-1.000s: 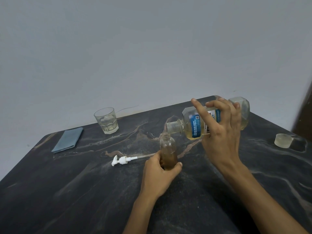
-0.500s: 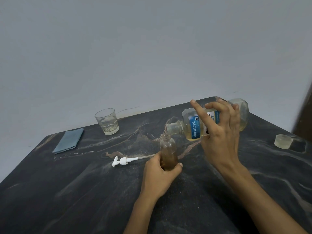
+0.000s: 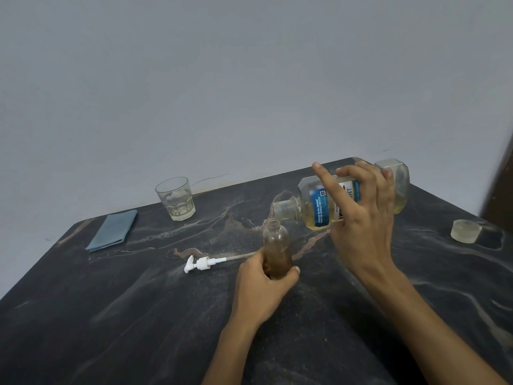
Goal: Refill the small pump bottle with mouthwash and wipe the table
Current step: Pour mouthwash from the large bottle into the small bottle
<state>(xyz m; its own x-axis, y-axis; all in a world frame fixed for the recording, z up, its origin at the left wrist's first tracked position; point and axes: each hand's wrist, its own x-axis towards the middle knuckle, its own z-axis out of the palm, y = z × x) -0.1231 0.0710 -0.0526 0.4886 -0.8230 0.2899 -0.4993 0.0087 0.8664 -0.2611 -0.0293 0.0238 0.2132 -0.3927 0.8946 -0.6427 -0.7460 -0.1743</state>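
Grip on mouthwash bottle (image 3: 313, 209) (table (image 3: 111, 315) mid-span)

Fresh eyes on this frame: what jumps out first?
The big mouthwash bottle, tipped nearly flat in the right hand, its open neck just above the mouth of the small bottle that the left hand grips upright on the dark table. Left of that lie the white pump, a glass and a folded blue cloth.
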